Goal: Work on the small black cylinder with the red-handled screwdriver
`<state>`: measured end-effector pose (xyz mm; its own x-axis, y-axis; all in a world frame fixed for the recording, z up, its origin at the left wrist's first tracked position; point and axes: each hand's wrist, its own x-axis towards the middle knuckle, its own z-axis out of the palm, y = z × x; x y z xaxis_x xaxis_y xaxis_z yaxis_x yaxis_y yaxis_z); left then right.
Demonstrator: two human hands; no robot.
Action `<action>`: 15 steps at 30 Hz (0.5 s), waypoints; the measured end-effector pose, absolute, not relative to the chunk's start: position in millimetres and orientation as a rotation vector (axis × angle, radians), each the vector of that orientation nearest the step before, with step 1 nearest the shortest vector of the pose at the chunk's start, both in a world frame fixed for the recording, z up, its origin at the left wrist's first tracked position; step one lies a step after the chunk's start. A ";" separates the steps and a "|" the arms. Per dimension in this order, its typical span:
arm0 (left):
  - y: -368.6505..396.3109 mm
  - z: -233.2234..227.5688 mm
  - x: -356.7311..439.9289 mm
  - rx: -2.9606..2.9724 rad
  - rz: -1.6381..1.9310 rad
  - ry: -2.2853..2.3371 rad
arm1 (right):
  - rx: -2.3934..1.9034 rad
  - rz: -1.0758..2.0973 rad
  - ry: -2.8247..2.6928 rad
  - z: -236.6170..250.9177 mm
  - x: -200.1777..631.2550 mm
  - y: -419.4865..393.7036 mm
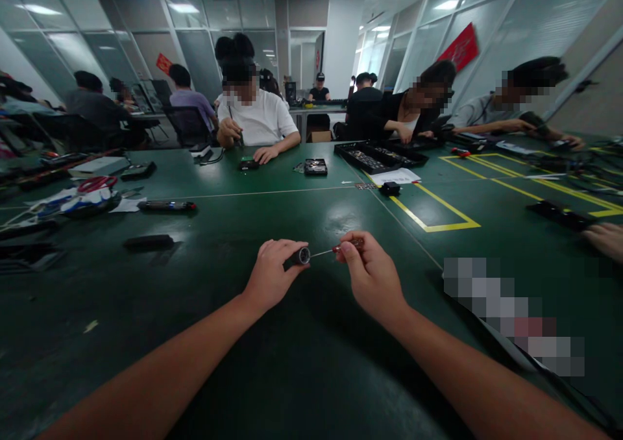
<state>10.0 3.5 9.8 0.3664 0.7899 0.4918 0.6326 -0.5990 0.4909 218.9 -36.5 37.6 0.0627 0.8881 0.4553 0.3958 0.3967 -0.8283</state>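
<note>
My left hand (276, 268) is closed around a short black cylinder (302, 256), its round, ringed grey end turned to the right. Whether it is a flashlight head or another part I cannot tell. A screwdriver (335, 250) with a dark red, see-through handle is gripped in my right hand (367, 268). Its thin metal shaft points left at the cylinder's round end; whether the tip touches is too small to make out. Both hands are just above the green tabletop (272, 375).
On the left lie a black bar-shaped piece (148, 242), a dark pen-like tool (167, 206) and a pile of cables (95, 196). A small black block (390, 189) stands beyond my right hand, near a black parts tray (374, 158). Co-workers sit across the table.
</note>
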 end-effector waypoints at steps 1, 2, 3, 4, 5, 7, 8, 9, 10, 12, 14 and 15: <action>3.6 9.7 10.0 2.404 1.061 1.275 | -1.200 0.528 -1.546 37.9 218.8 -37.3; 3.7 9.6 10.0 2.400 1.066 1.275 | -1.206 0.517 -1.554 38.0 218.8 -38.0; 3.8 9.5 10.1 2.397 1.068 1.274 | -1.204 0.522 -1.558 37.9 218.9 -38.3; 3.9 9.4 10.2 2.395 1.069 1.273 | -1.197 0.537 -1.553 37.5 219.0 -38.4; 4.0 9.4 10.3 2.395 1.071 1.270 | -1.187 0.557 -1.542 37.0 219.1 -38.1; 4.0 9.2 10.6 2.393 1.074 1.267 | -1.181 0.577 -1.515 36.1 219.1 -37.1; 4.0 9.2 10.7 2.391 1.075 1.268 | -1.185 0.574 -1.507 35.9 219.0 -36.5; 4.0 9.1 10.8 2.388 1.074 1.269 | -1.190 0.569 -1.509 35.9 218.9 -36.1; 3.9 9.1 10.8 2.385 1.074 1.269 | -1.191 0.569 -1.517 36.0 218.7 -35.8; 3.8 9.0 10.8 2.381 1.073 1.272 | -1.185 0.575 -1.526 36.8 218.5 -35.8; 3.8 9.0 10.6 2.385 1.078 1.274 | -1.190 0.563 -1.530 37.6 218.2 -36.1; 4.0 8.9 10.5 2.386 1.083 1.275 | -1.198 0.551 -1.537 37.8 218.1 -36.3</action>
<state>10.5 4.0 8.9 0.3493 0.7911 0.5021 0.6236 -0.5962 0.5056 218.1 -36.3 37.8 0.0645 0.8907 0.4501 0.4019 0.3896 -0.8286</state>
